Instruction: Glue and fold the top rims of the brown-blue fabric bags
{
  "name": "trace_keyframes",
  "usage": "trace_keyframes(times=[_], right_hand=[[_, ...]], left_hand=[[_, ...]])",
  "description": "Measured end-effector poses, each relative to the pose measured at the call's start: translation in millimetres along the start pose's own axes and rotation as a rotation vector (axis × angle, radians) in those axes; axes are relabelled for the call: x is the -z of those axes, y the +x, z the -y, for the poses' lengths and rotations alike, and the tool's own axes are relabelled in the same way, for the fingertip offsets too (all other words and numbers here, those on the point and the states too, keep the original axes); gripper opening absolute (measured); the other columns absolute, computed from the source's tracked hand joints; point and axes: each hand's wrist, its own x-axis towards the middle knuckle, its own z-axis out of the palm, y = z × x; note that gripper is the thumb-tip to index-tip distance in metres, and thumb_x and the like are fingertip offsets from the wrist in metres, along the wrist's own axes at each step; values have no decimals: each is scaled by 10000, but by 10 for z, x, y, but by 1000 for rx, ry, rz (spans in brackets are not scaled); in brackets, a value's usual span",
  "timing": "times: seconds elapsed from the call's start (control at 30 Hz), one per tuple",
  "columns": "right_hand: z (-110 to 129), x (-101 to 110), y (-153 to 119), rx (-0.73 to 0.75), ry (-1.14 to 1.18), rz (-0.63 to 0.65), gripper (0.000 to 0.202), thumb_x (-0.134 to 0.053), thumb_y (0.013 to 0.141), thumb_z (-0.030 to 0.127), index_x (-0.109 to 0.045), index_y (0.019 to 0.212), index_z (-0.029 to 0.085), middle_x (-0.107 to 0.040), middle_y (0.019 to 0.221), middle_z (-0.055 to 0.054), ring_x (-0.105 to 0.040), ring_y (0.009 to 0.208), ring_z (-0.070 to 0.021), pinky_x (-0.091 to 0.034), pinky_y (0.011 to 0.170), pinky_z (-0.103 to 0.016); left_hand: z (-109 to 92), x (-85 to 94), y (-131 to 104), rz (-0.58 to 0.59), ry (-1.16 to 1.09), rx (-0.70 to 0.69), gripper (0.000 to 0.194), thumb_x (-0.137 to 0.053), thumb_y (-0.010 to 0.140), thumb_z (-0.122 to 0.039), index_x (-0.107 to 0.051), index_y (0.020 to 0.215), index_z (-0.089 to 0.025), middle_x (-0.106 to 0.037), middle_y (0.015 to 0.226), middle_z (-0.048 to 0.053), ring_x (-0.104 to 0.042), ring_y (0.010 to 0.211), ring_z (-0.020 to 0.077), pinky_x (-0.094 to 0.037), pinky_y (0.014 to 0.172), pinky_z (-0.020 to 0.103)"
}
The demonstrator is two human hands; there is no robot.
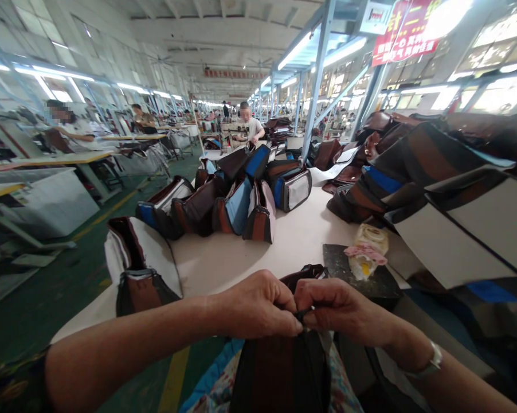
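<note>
A dark bag (279, 373) with a brown stripe down its middle is close in front of me, at the near edge of the table. My left hand (258, 307) is closed, its thumb and fingers pinching the bag's dark edge. Right beside it, my right hand (340, 307) pinches the same edge, and the fingertips of both hands nearly meet. The exact bit of edge between the fingers is mostly hidden. Behind the hands shows another dark part (308, 275) that looks like the bag's top. A bracelet circles my right wrist.
On the pale table (207, 258) stand a similar bag (149, 275) at left and several more in a row (241, 206). A pale container with pink cloth (365, 252) sits on a dark board (338, 264). Bag pieces (434, 155) are piled at right. A co-worker (252, 126) sits farther back.
</note>
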Motion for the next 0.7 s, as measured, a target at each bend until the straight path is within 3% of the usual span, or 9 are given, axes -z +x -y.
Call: trace_keyframes(times=[0.27,0.4,0.5,0.57,0.7], right_hand=[[-12,-22,-58,-35,-154,-86,230,-630,932,395,-601,914,168,-500,829,15,-425,760,-131,-346,683,-277],[8,-58,-24,-63,-206,-185,113,-665,834,208,-556,832,176,-517,780,29,-433,731,-130,-359,656,-270],[-12,-108,-12,-59,-328,-250,135,-617,762,70,-543,772,183,-527,733,44,-442,693,-116,-352,632,-258],[-45,-152,-26,-20,-424,-312,164,-601,746,34,-548,764,188,-541,721,47,-455,679,-111,-349,623,-253],[-134,-228,-90,243,-595,-341,186,-551,798,24,-554,857,200,-578,816,4,-516,741,-134,-390,664,-266]], left_hand=[[44,-12,70,-6,18,-16,118,-583,725,-206,-566,620,-156,-367,539,-68,-314,519,89,-217,460,252],[54,-37,91,-23,51,-34,155,-561,716,-185,-508,572,-168,-312,528,-70,-287,511,89,-208,447,259],[73,-58,98,-60,78,-49,168,-546,706,-171,-476,554,-174,-309,526,-66,-301,512,89,-219,449,252],[76,-57,95,-70,85,-58,157,-535,701,-164,-476,556,-174,-311,530,-64,-314,517,91,-228,456,245],[61,-4,78,0,32,-20,111,-567,710,-188,-558,603,-162,-354,545,-61,-345,538,95,-252,489,234]])
